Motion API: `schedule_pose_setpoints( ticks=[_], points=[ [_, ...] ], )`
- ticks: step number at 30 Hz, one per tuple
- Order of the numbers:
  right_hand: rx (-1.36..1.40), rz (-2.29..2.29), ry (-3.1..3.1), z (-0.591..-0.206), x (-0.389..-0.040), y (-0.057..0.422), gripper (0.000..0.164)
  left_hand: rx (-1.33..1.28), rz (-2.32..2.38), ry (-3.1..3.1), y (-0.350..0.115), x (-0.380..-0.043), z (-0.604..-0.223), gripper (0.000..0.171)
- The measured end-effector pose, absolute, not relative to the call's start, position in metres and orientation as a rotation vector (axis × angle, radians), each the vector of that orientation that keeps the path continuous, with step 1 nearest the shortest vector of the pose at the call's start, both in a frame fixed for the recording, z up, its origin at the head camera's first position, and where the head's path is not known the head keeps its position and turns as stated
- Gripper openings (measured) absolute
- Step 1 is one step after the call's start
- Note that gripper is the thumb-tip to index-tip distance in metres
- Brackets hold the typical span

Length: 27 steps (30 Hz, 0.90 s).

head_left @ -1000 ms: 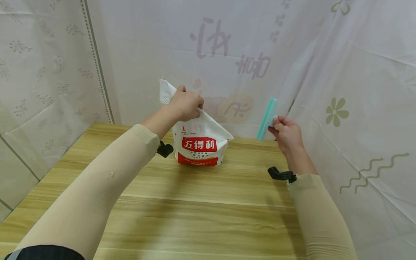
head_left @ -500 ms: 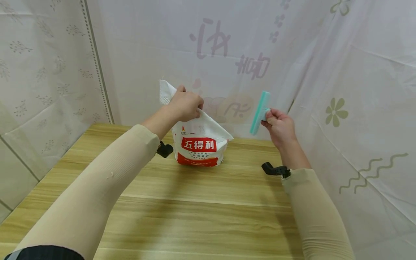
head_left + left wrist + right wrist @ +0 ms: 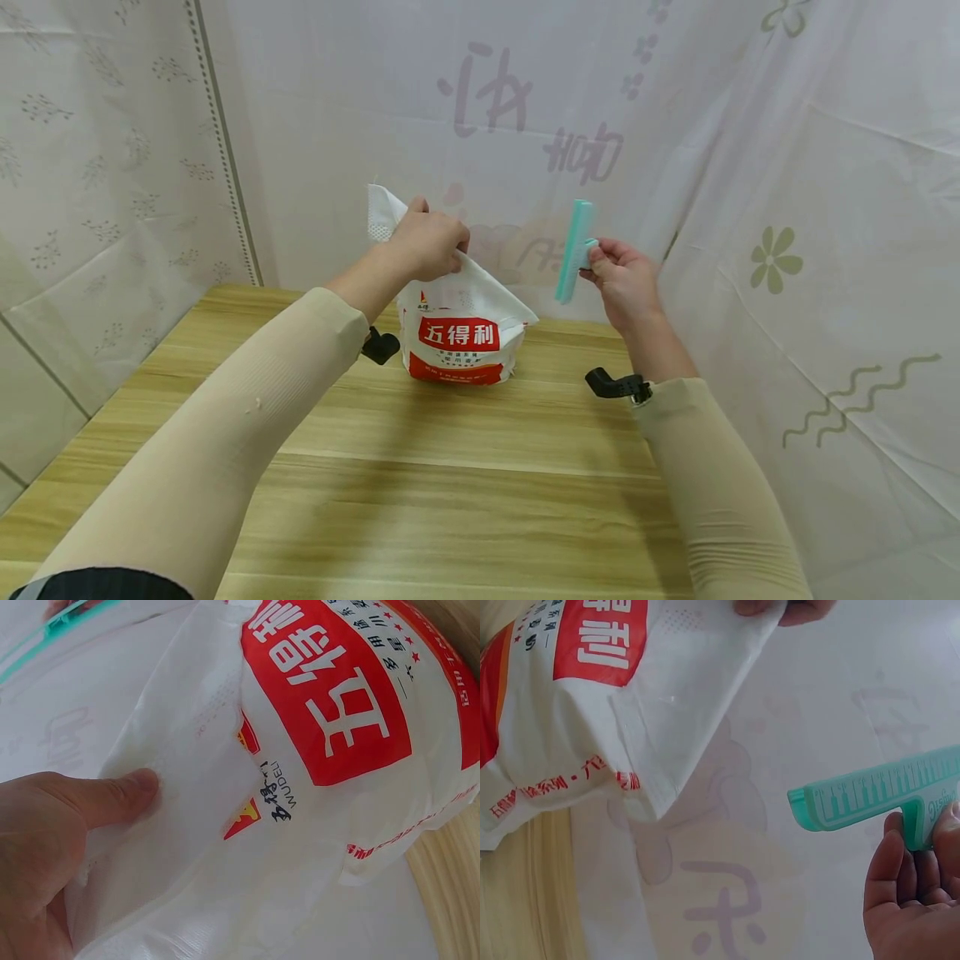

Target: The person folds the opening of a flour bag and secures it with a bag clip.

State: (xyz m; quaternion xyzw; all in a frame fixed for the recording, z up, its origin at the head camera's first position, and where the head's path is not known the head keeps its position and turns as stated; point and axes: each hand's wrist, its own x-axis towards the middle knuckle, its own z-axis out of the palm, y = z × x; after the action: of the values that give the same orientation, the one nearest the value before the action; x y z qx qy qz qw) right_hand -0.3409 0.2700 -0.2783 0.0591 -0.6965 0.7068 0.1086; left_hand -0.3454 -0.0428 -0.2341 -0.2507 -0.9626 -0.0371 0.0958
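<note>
A white and red flour bag (image 3: 459, 346) stands upright at the back of the table. My left hand (image 3: 431, 242) grips its gathered top, thumb on the near side in the left wrist view and the other fingers mostly hidden behind the plastic. To the right of the bag, raised above the tabletop, my right hand (image 3: 628, 279) pinches a long teal plastic clip (image 3: 574, 252) by its short handle. Piano keys and lettering are printed along the clip (image 3: 877, 787) in the right wrist view. A gap separates the clip from the bag's slanted top edge.
The wooden table (image 3: 420, 517) spreads in front of the bag. A patterned white curtain (image 3: 315, 150) hangs close behind the table, with another curtain (image 3: 847, 350) along the right side. Black camera mounts (image 3: 617, 385) stick out from both wrists.
My right hand has moved left and slightly up, bringing the clip nearer the bag and tipping it more upright. My left hand and the flour bag have stayed in place.
</note>
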Motion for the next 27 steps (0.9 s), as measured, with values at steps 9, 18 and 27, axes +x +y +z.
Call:
schedule_pose_setpoints(
  ticks=[9, 18, 27],
  points=[
    [0.213, 1.919, -2.106, -0.276, -0.343, 0.245, 0.004, -0.721, -0.112, -2.861, -0.041, -0.345, -0.234, 0.011],
    [0.298, 1.667, -2.202, -0.284, -0.345, 0.226, 0.020, -0.709, -0.079, -2.856, -0.041, -0.345, -0.233, 0.013],
    [0.337, 1.519, -2.296, -0.290, -0.346, 0.209, 0.020, -0.679, -0.094, -2.836, -0.041, -0.343, -0.232, 0.015]
  ],
)
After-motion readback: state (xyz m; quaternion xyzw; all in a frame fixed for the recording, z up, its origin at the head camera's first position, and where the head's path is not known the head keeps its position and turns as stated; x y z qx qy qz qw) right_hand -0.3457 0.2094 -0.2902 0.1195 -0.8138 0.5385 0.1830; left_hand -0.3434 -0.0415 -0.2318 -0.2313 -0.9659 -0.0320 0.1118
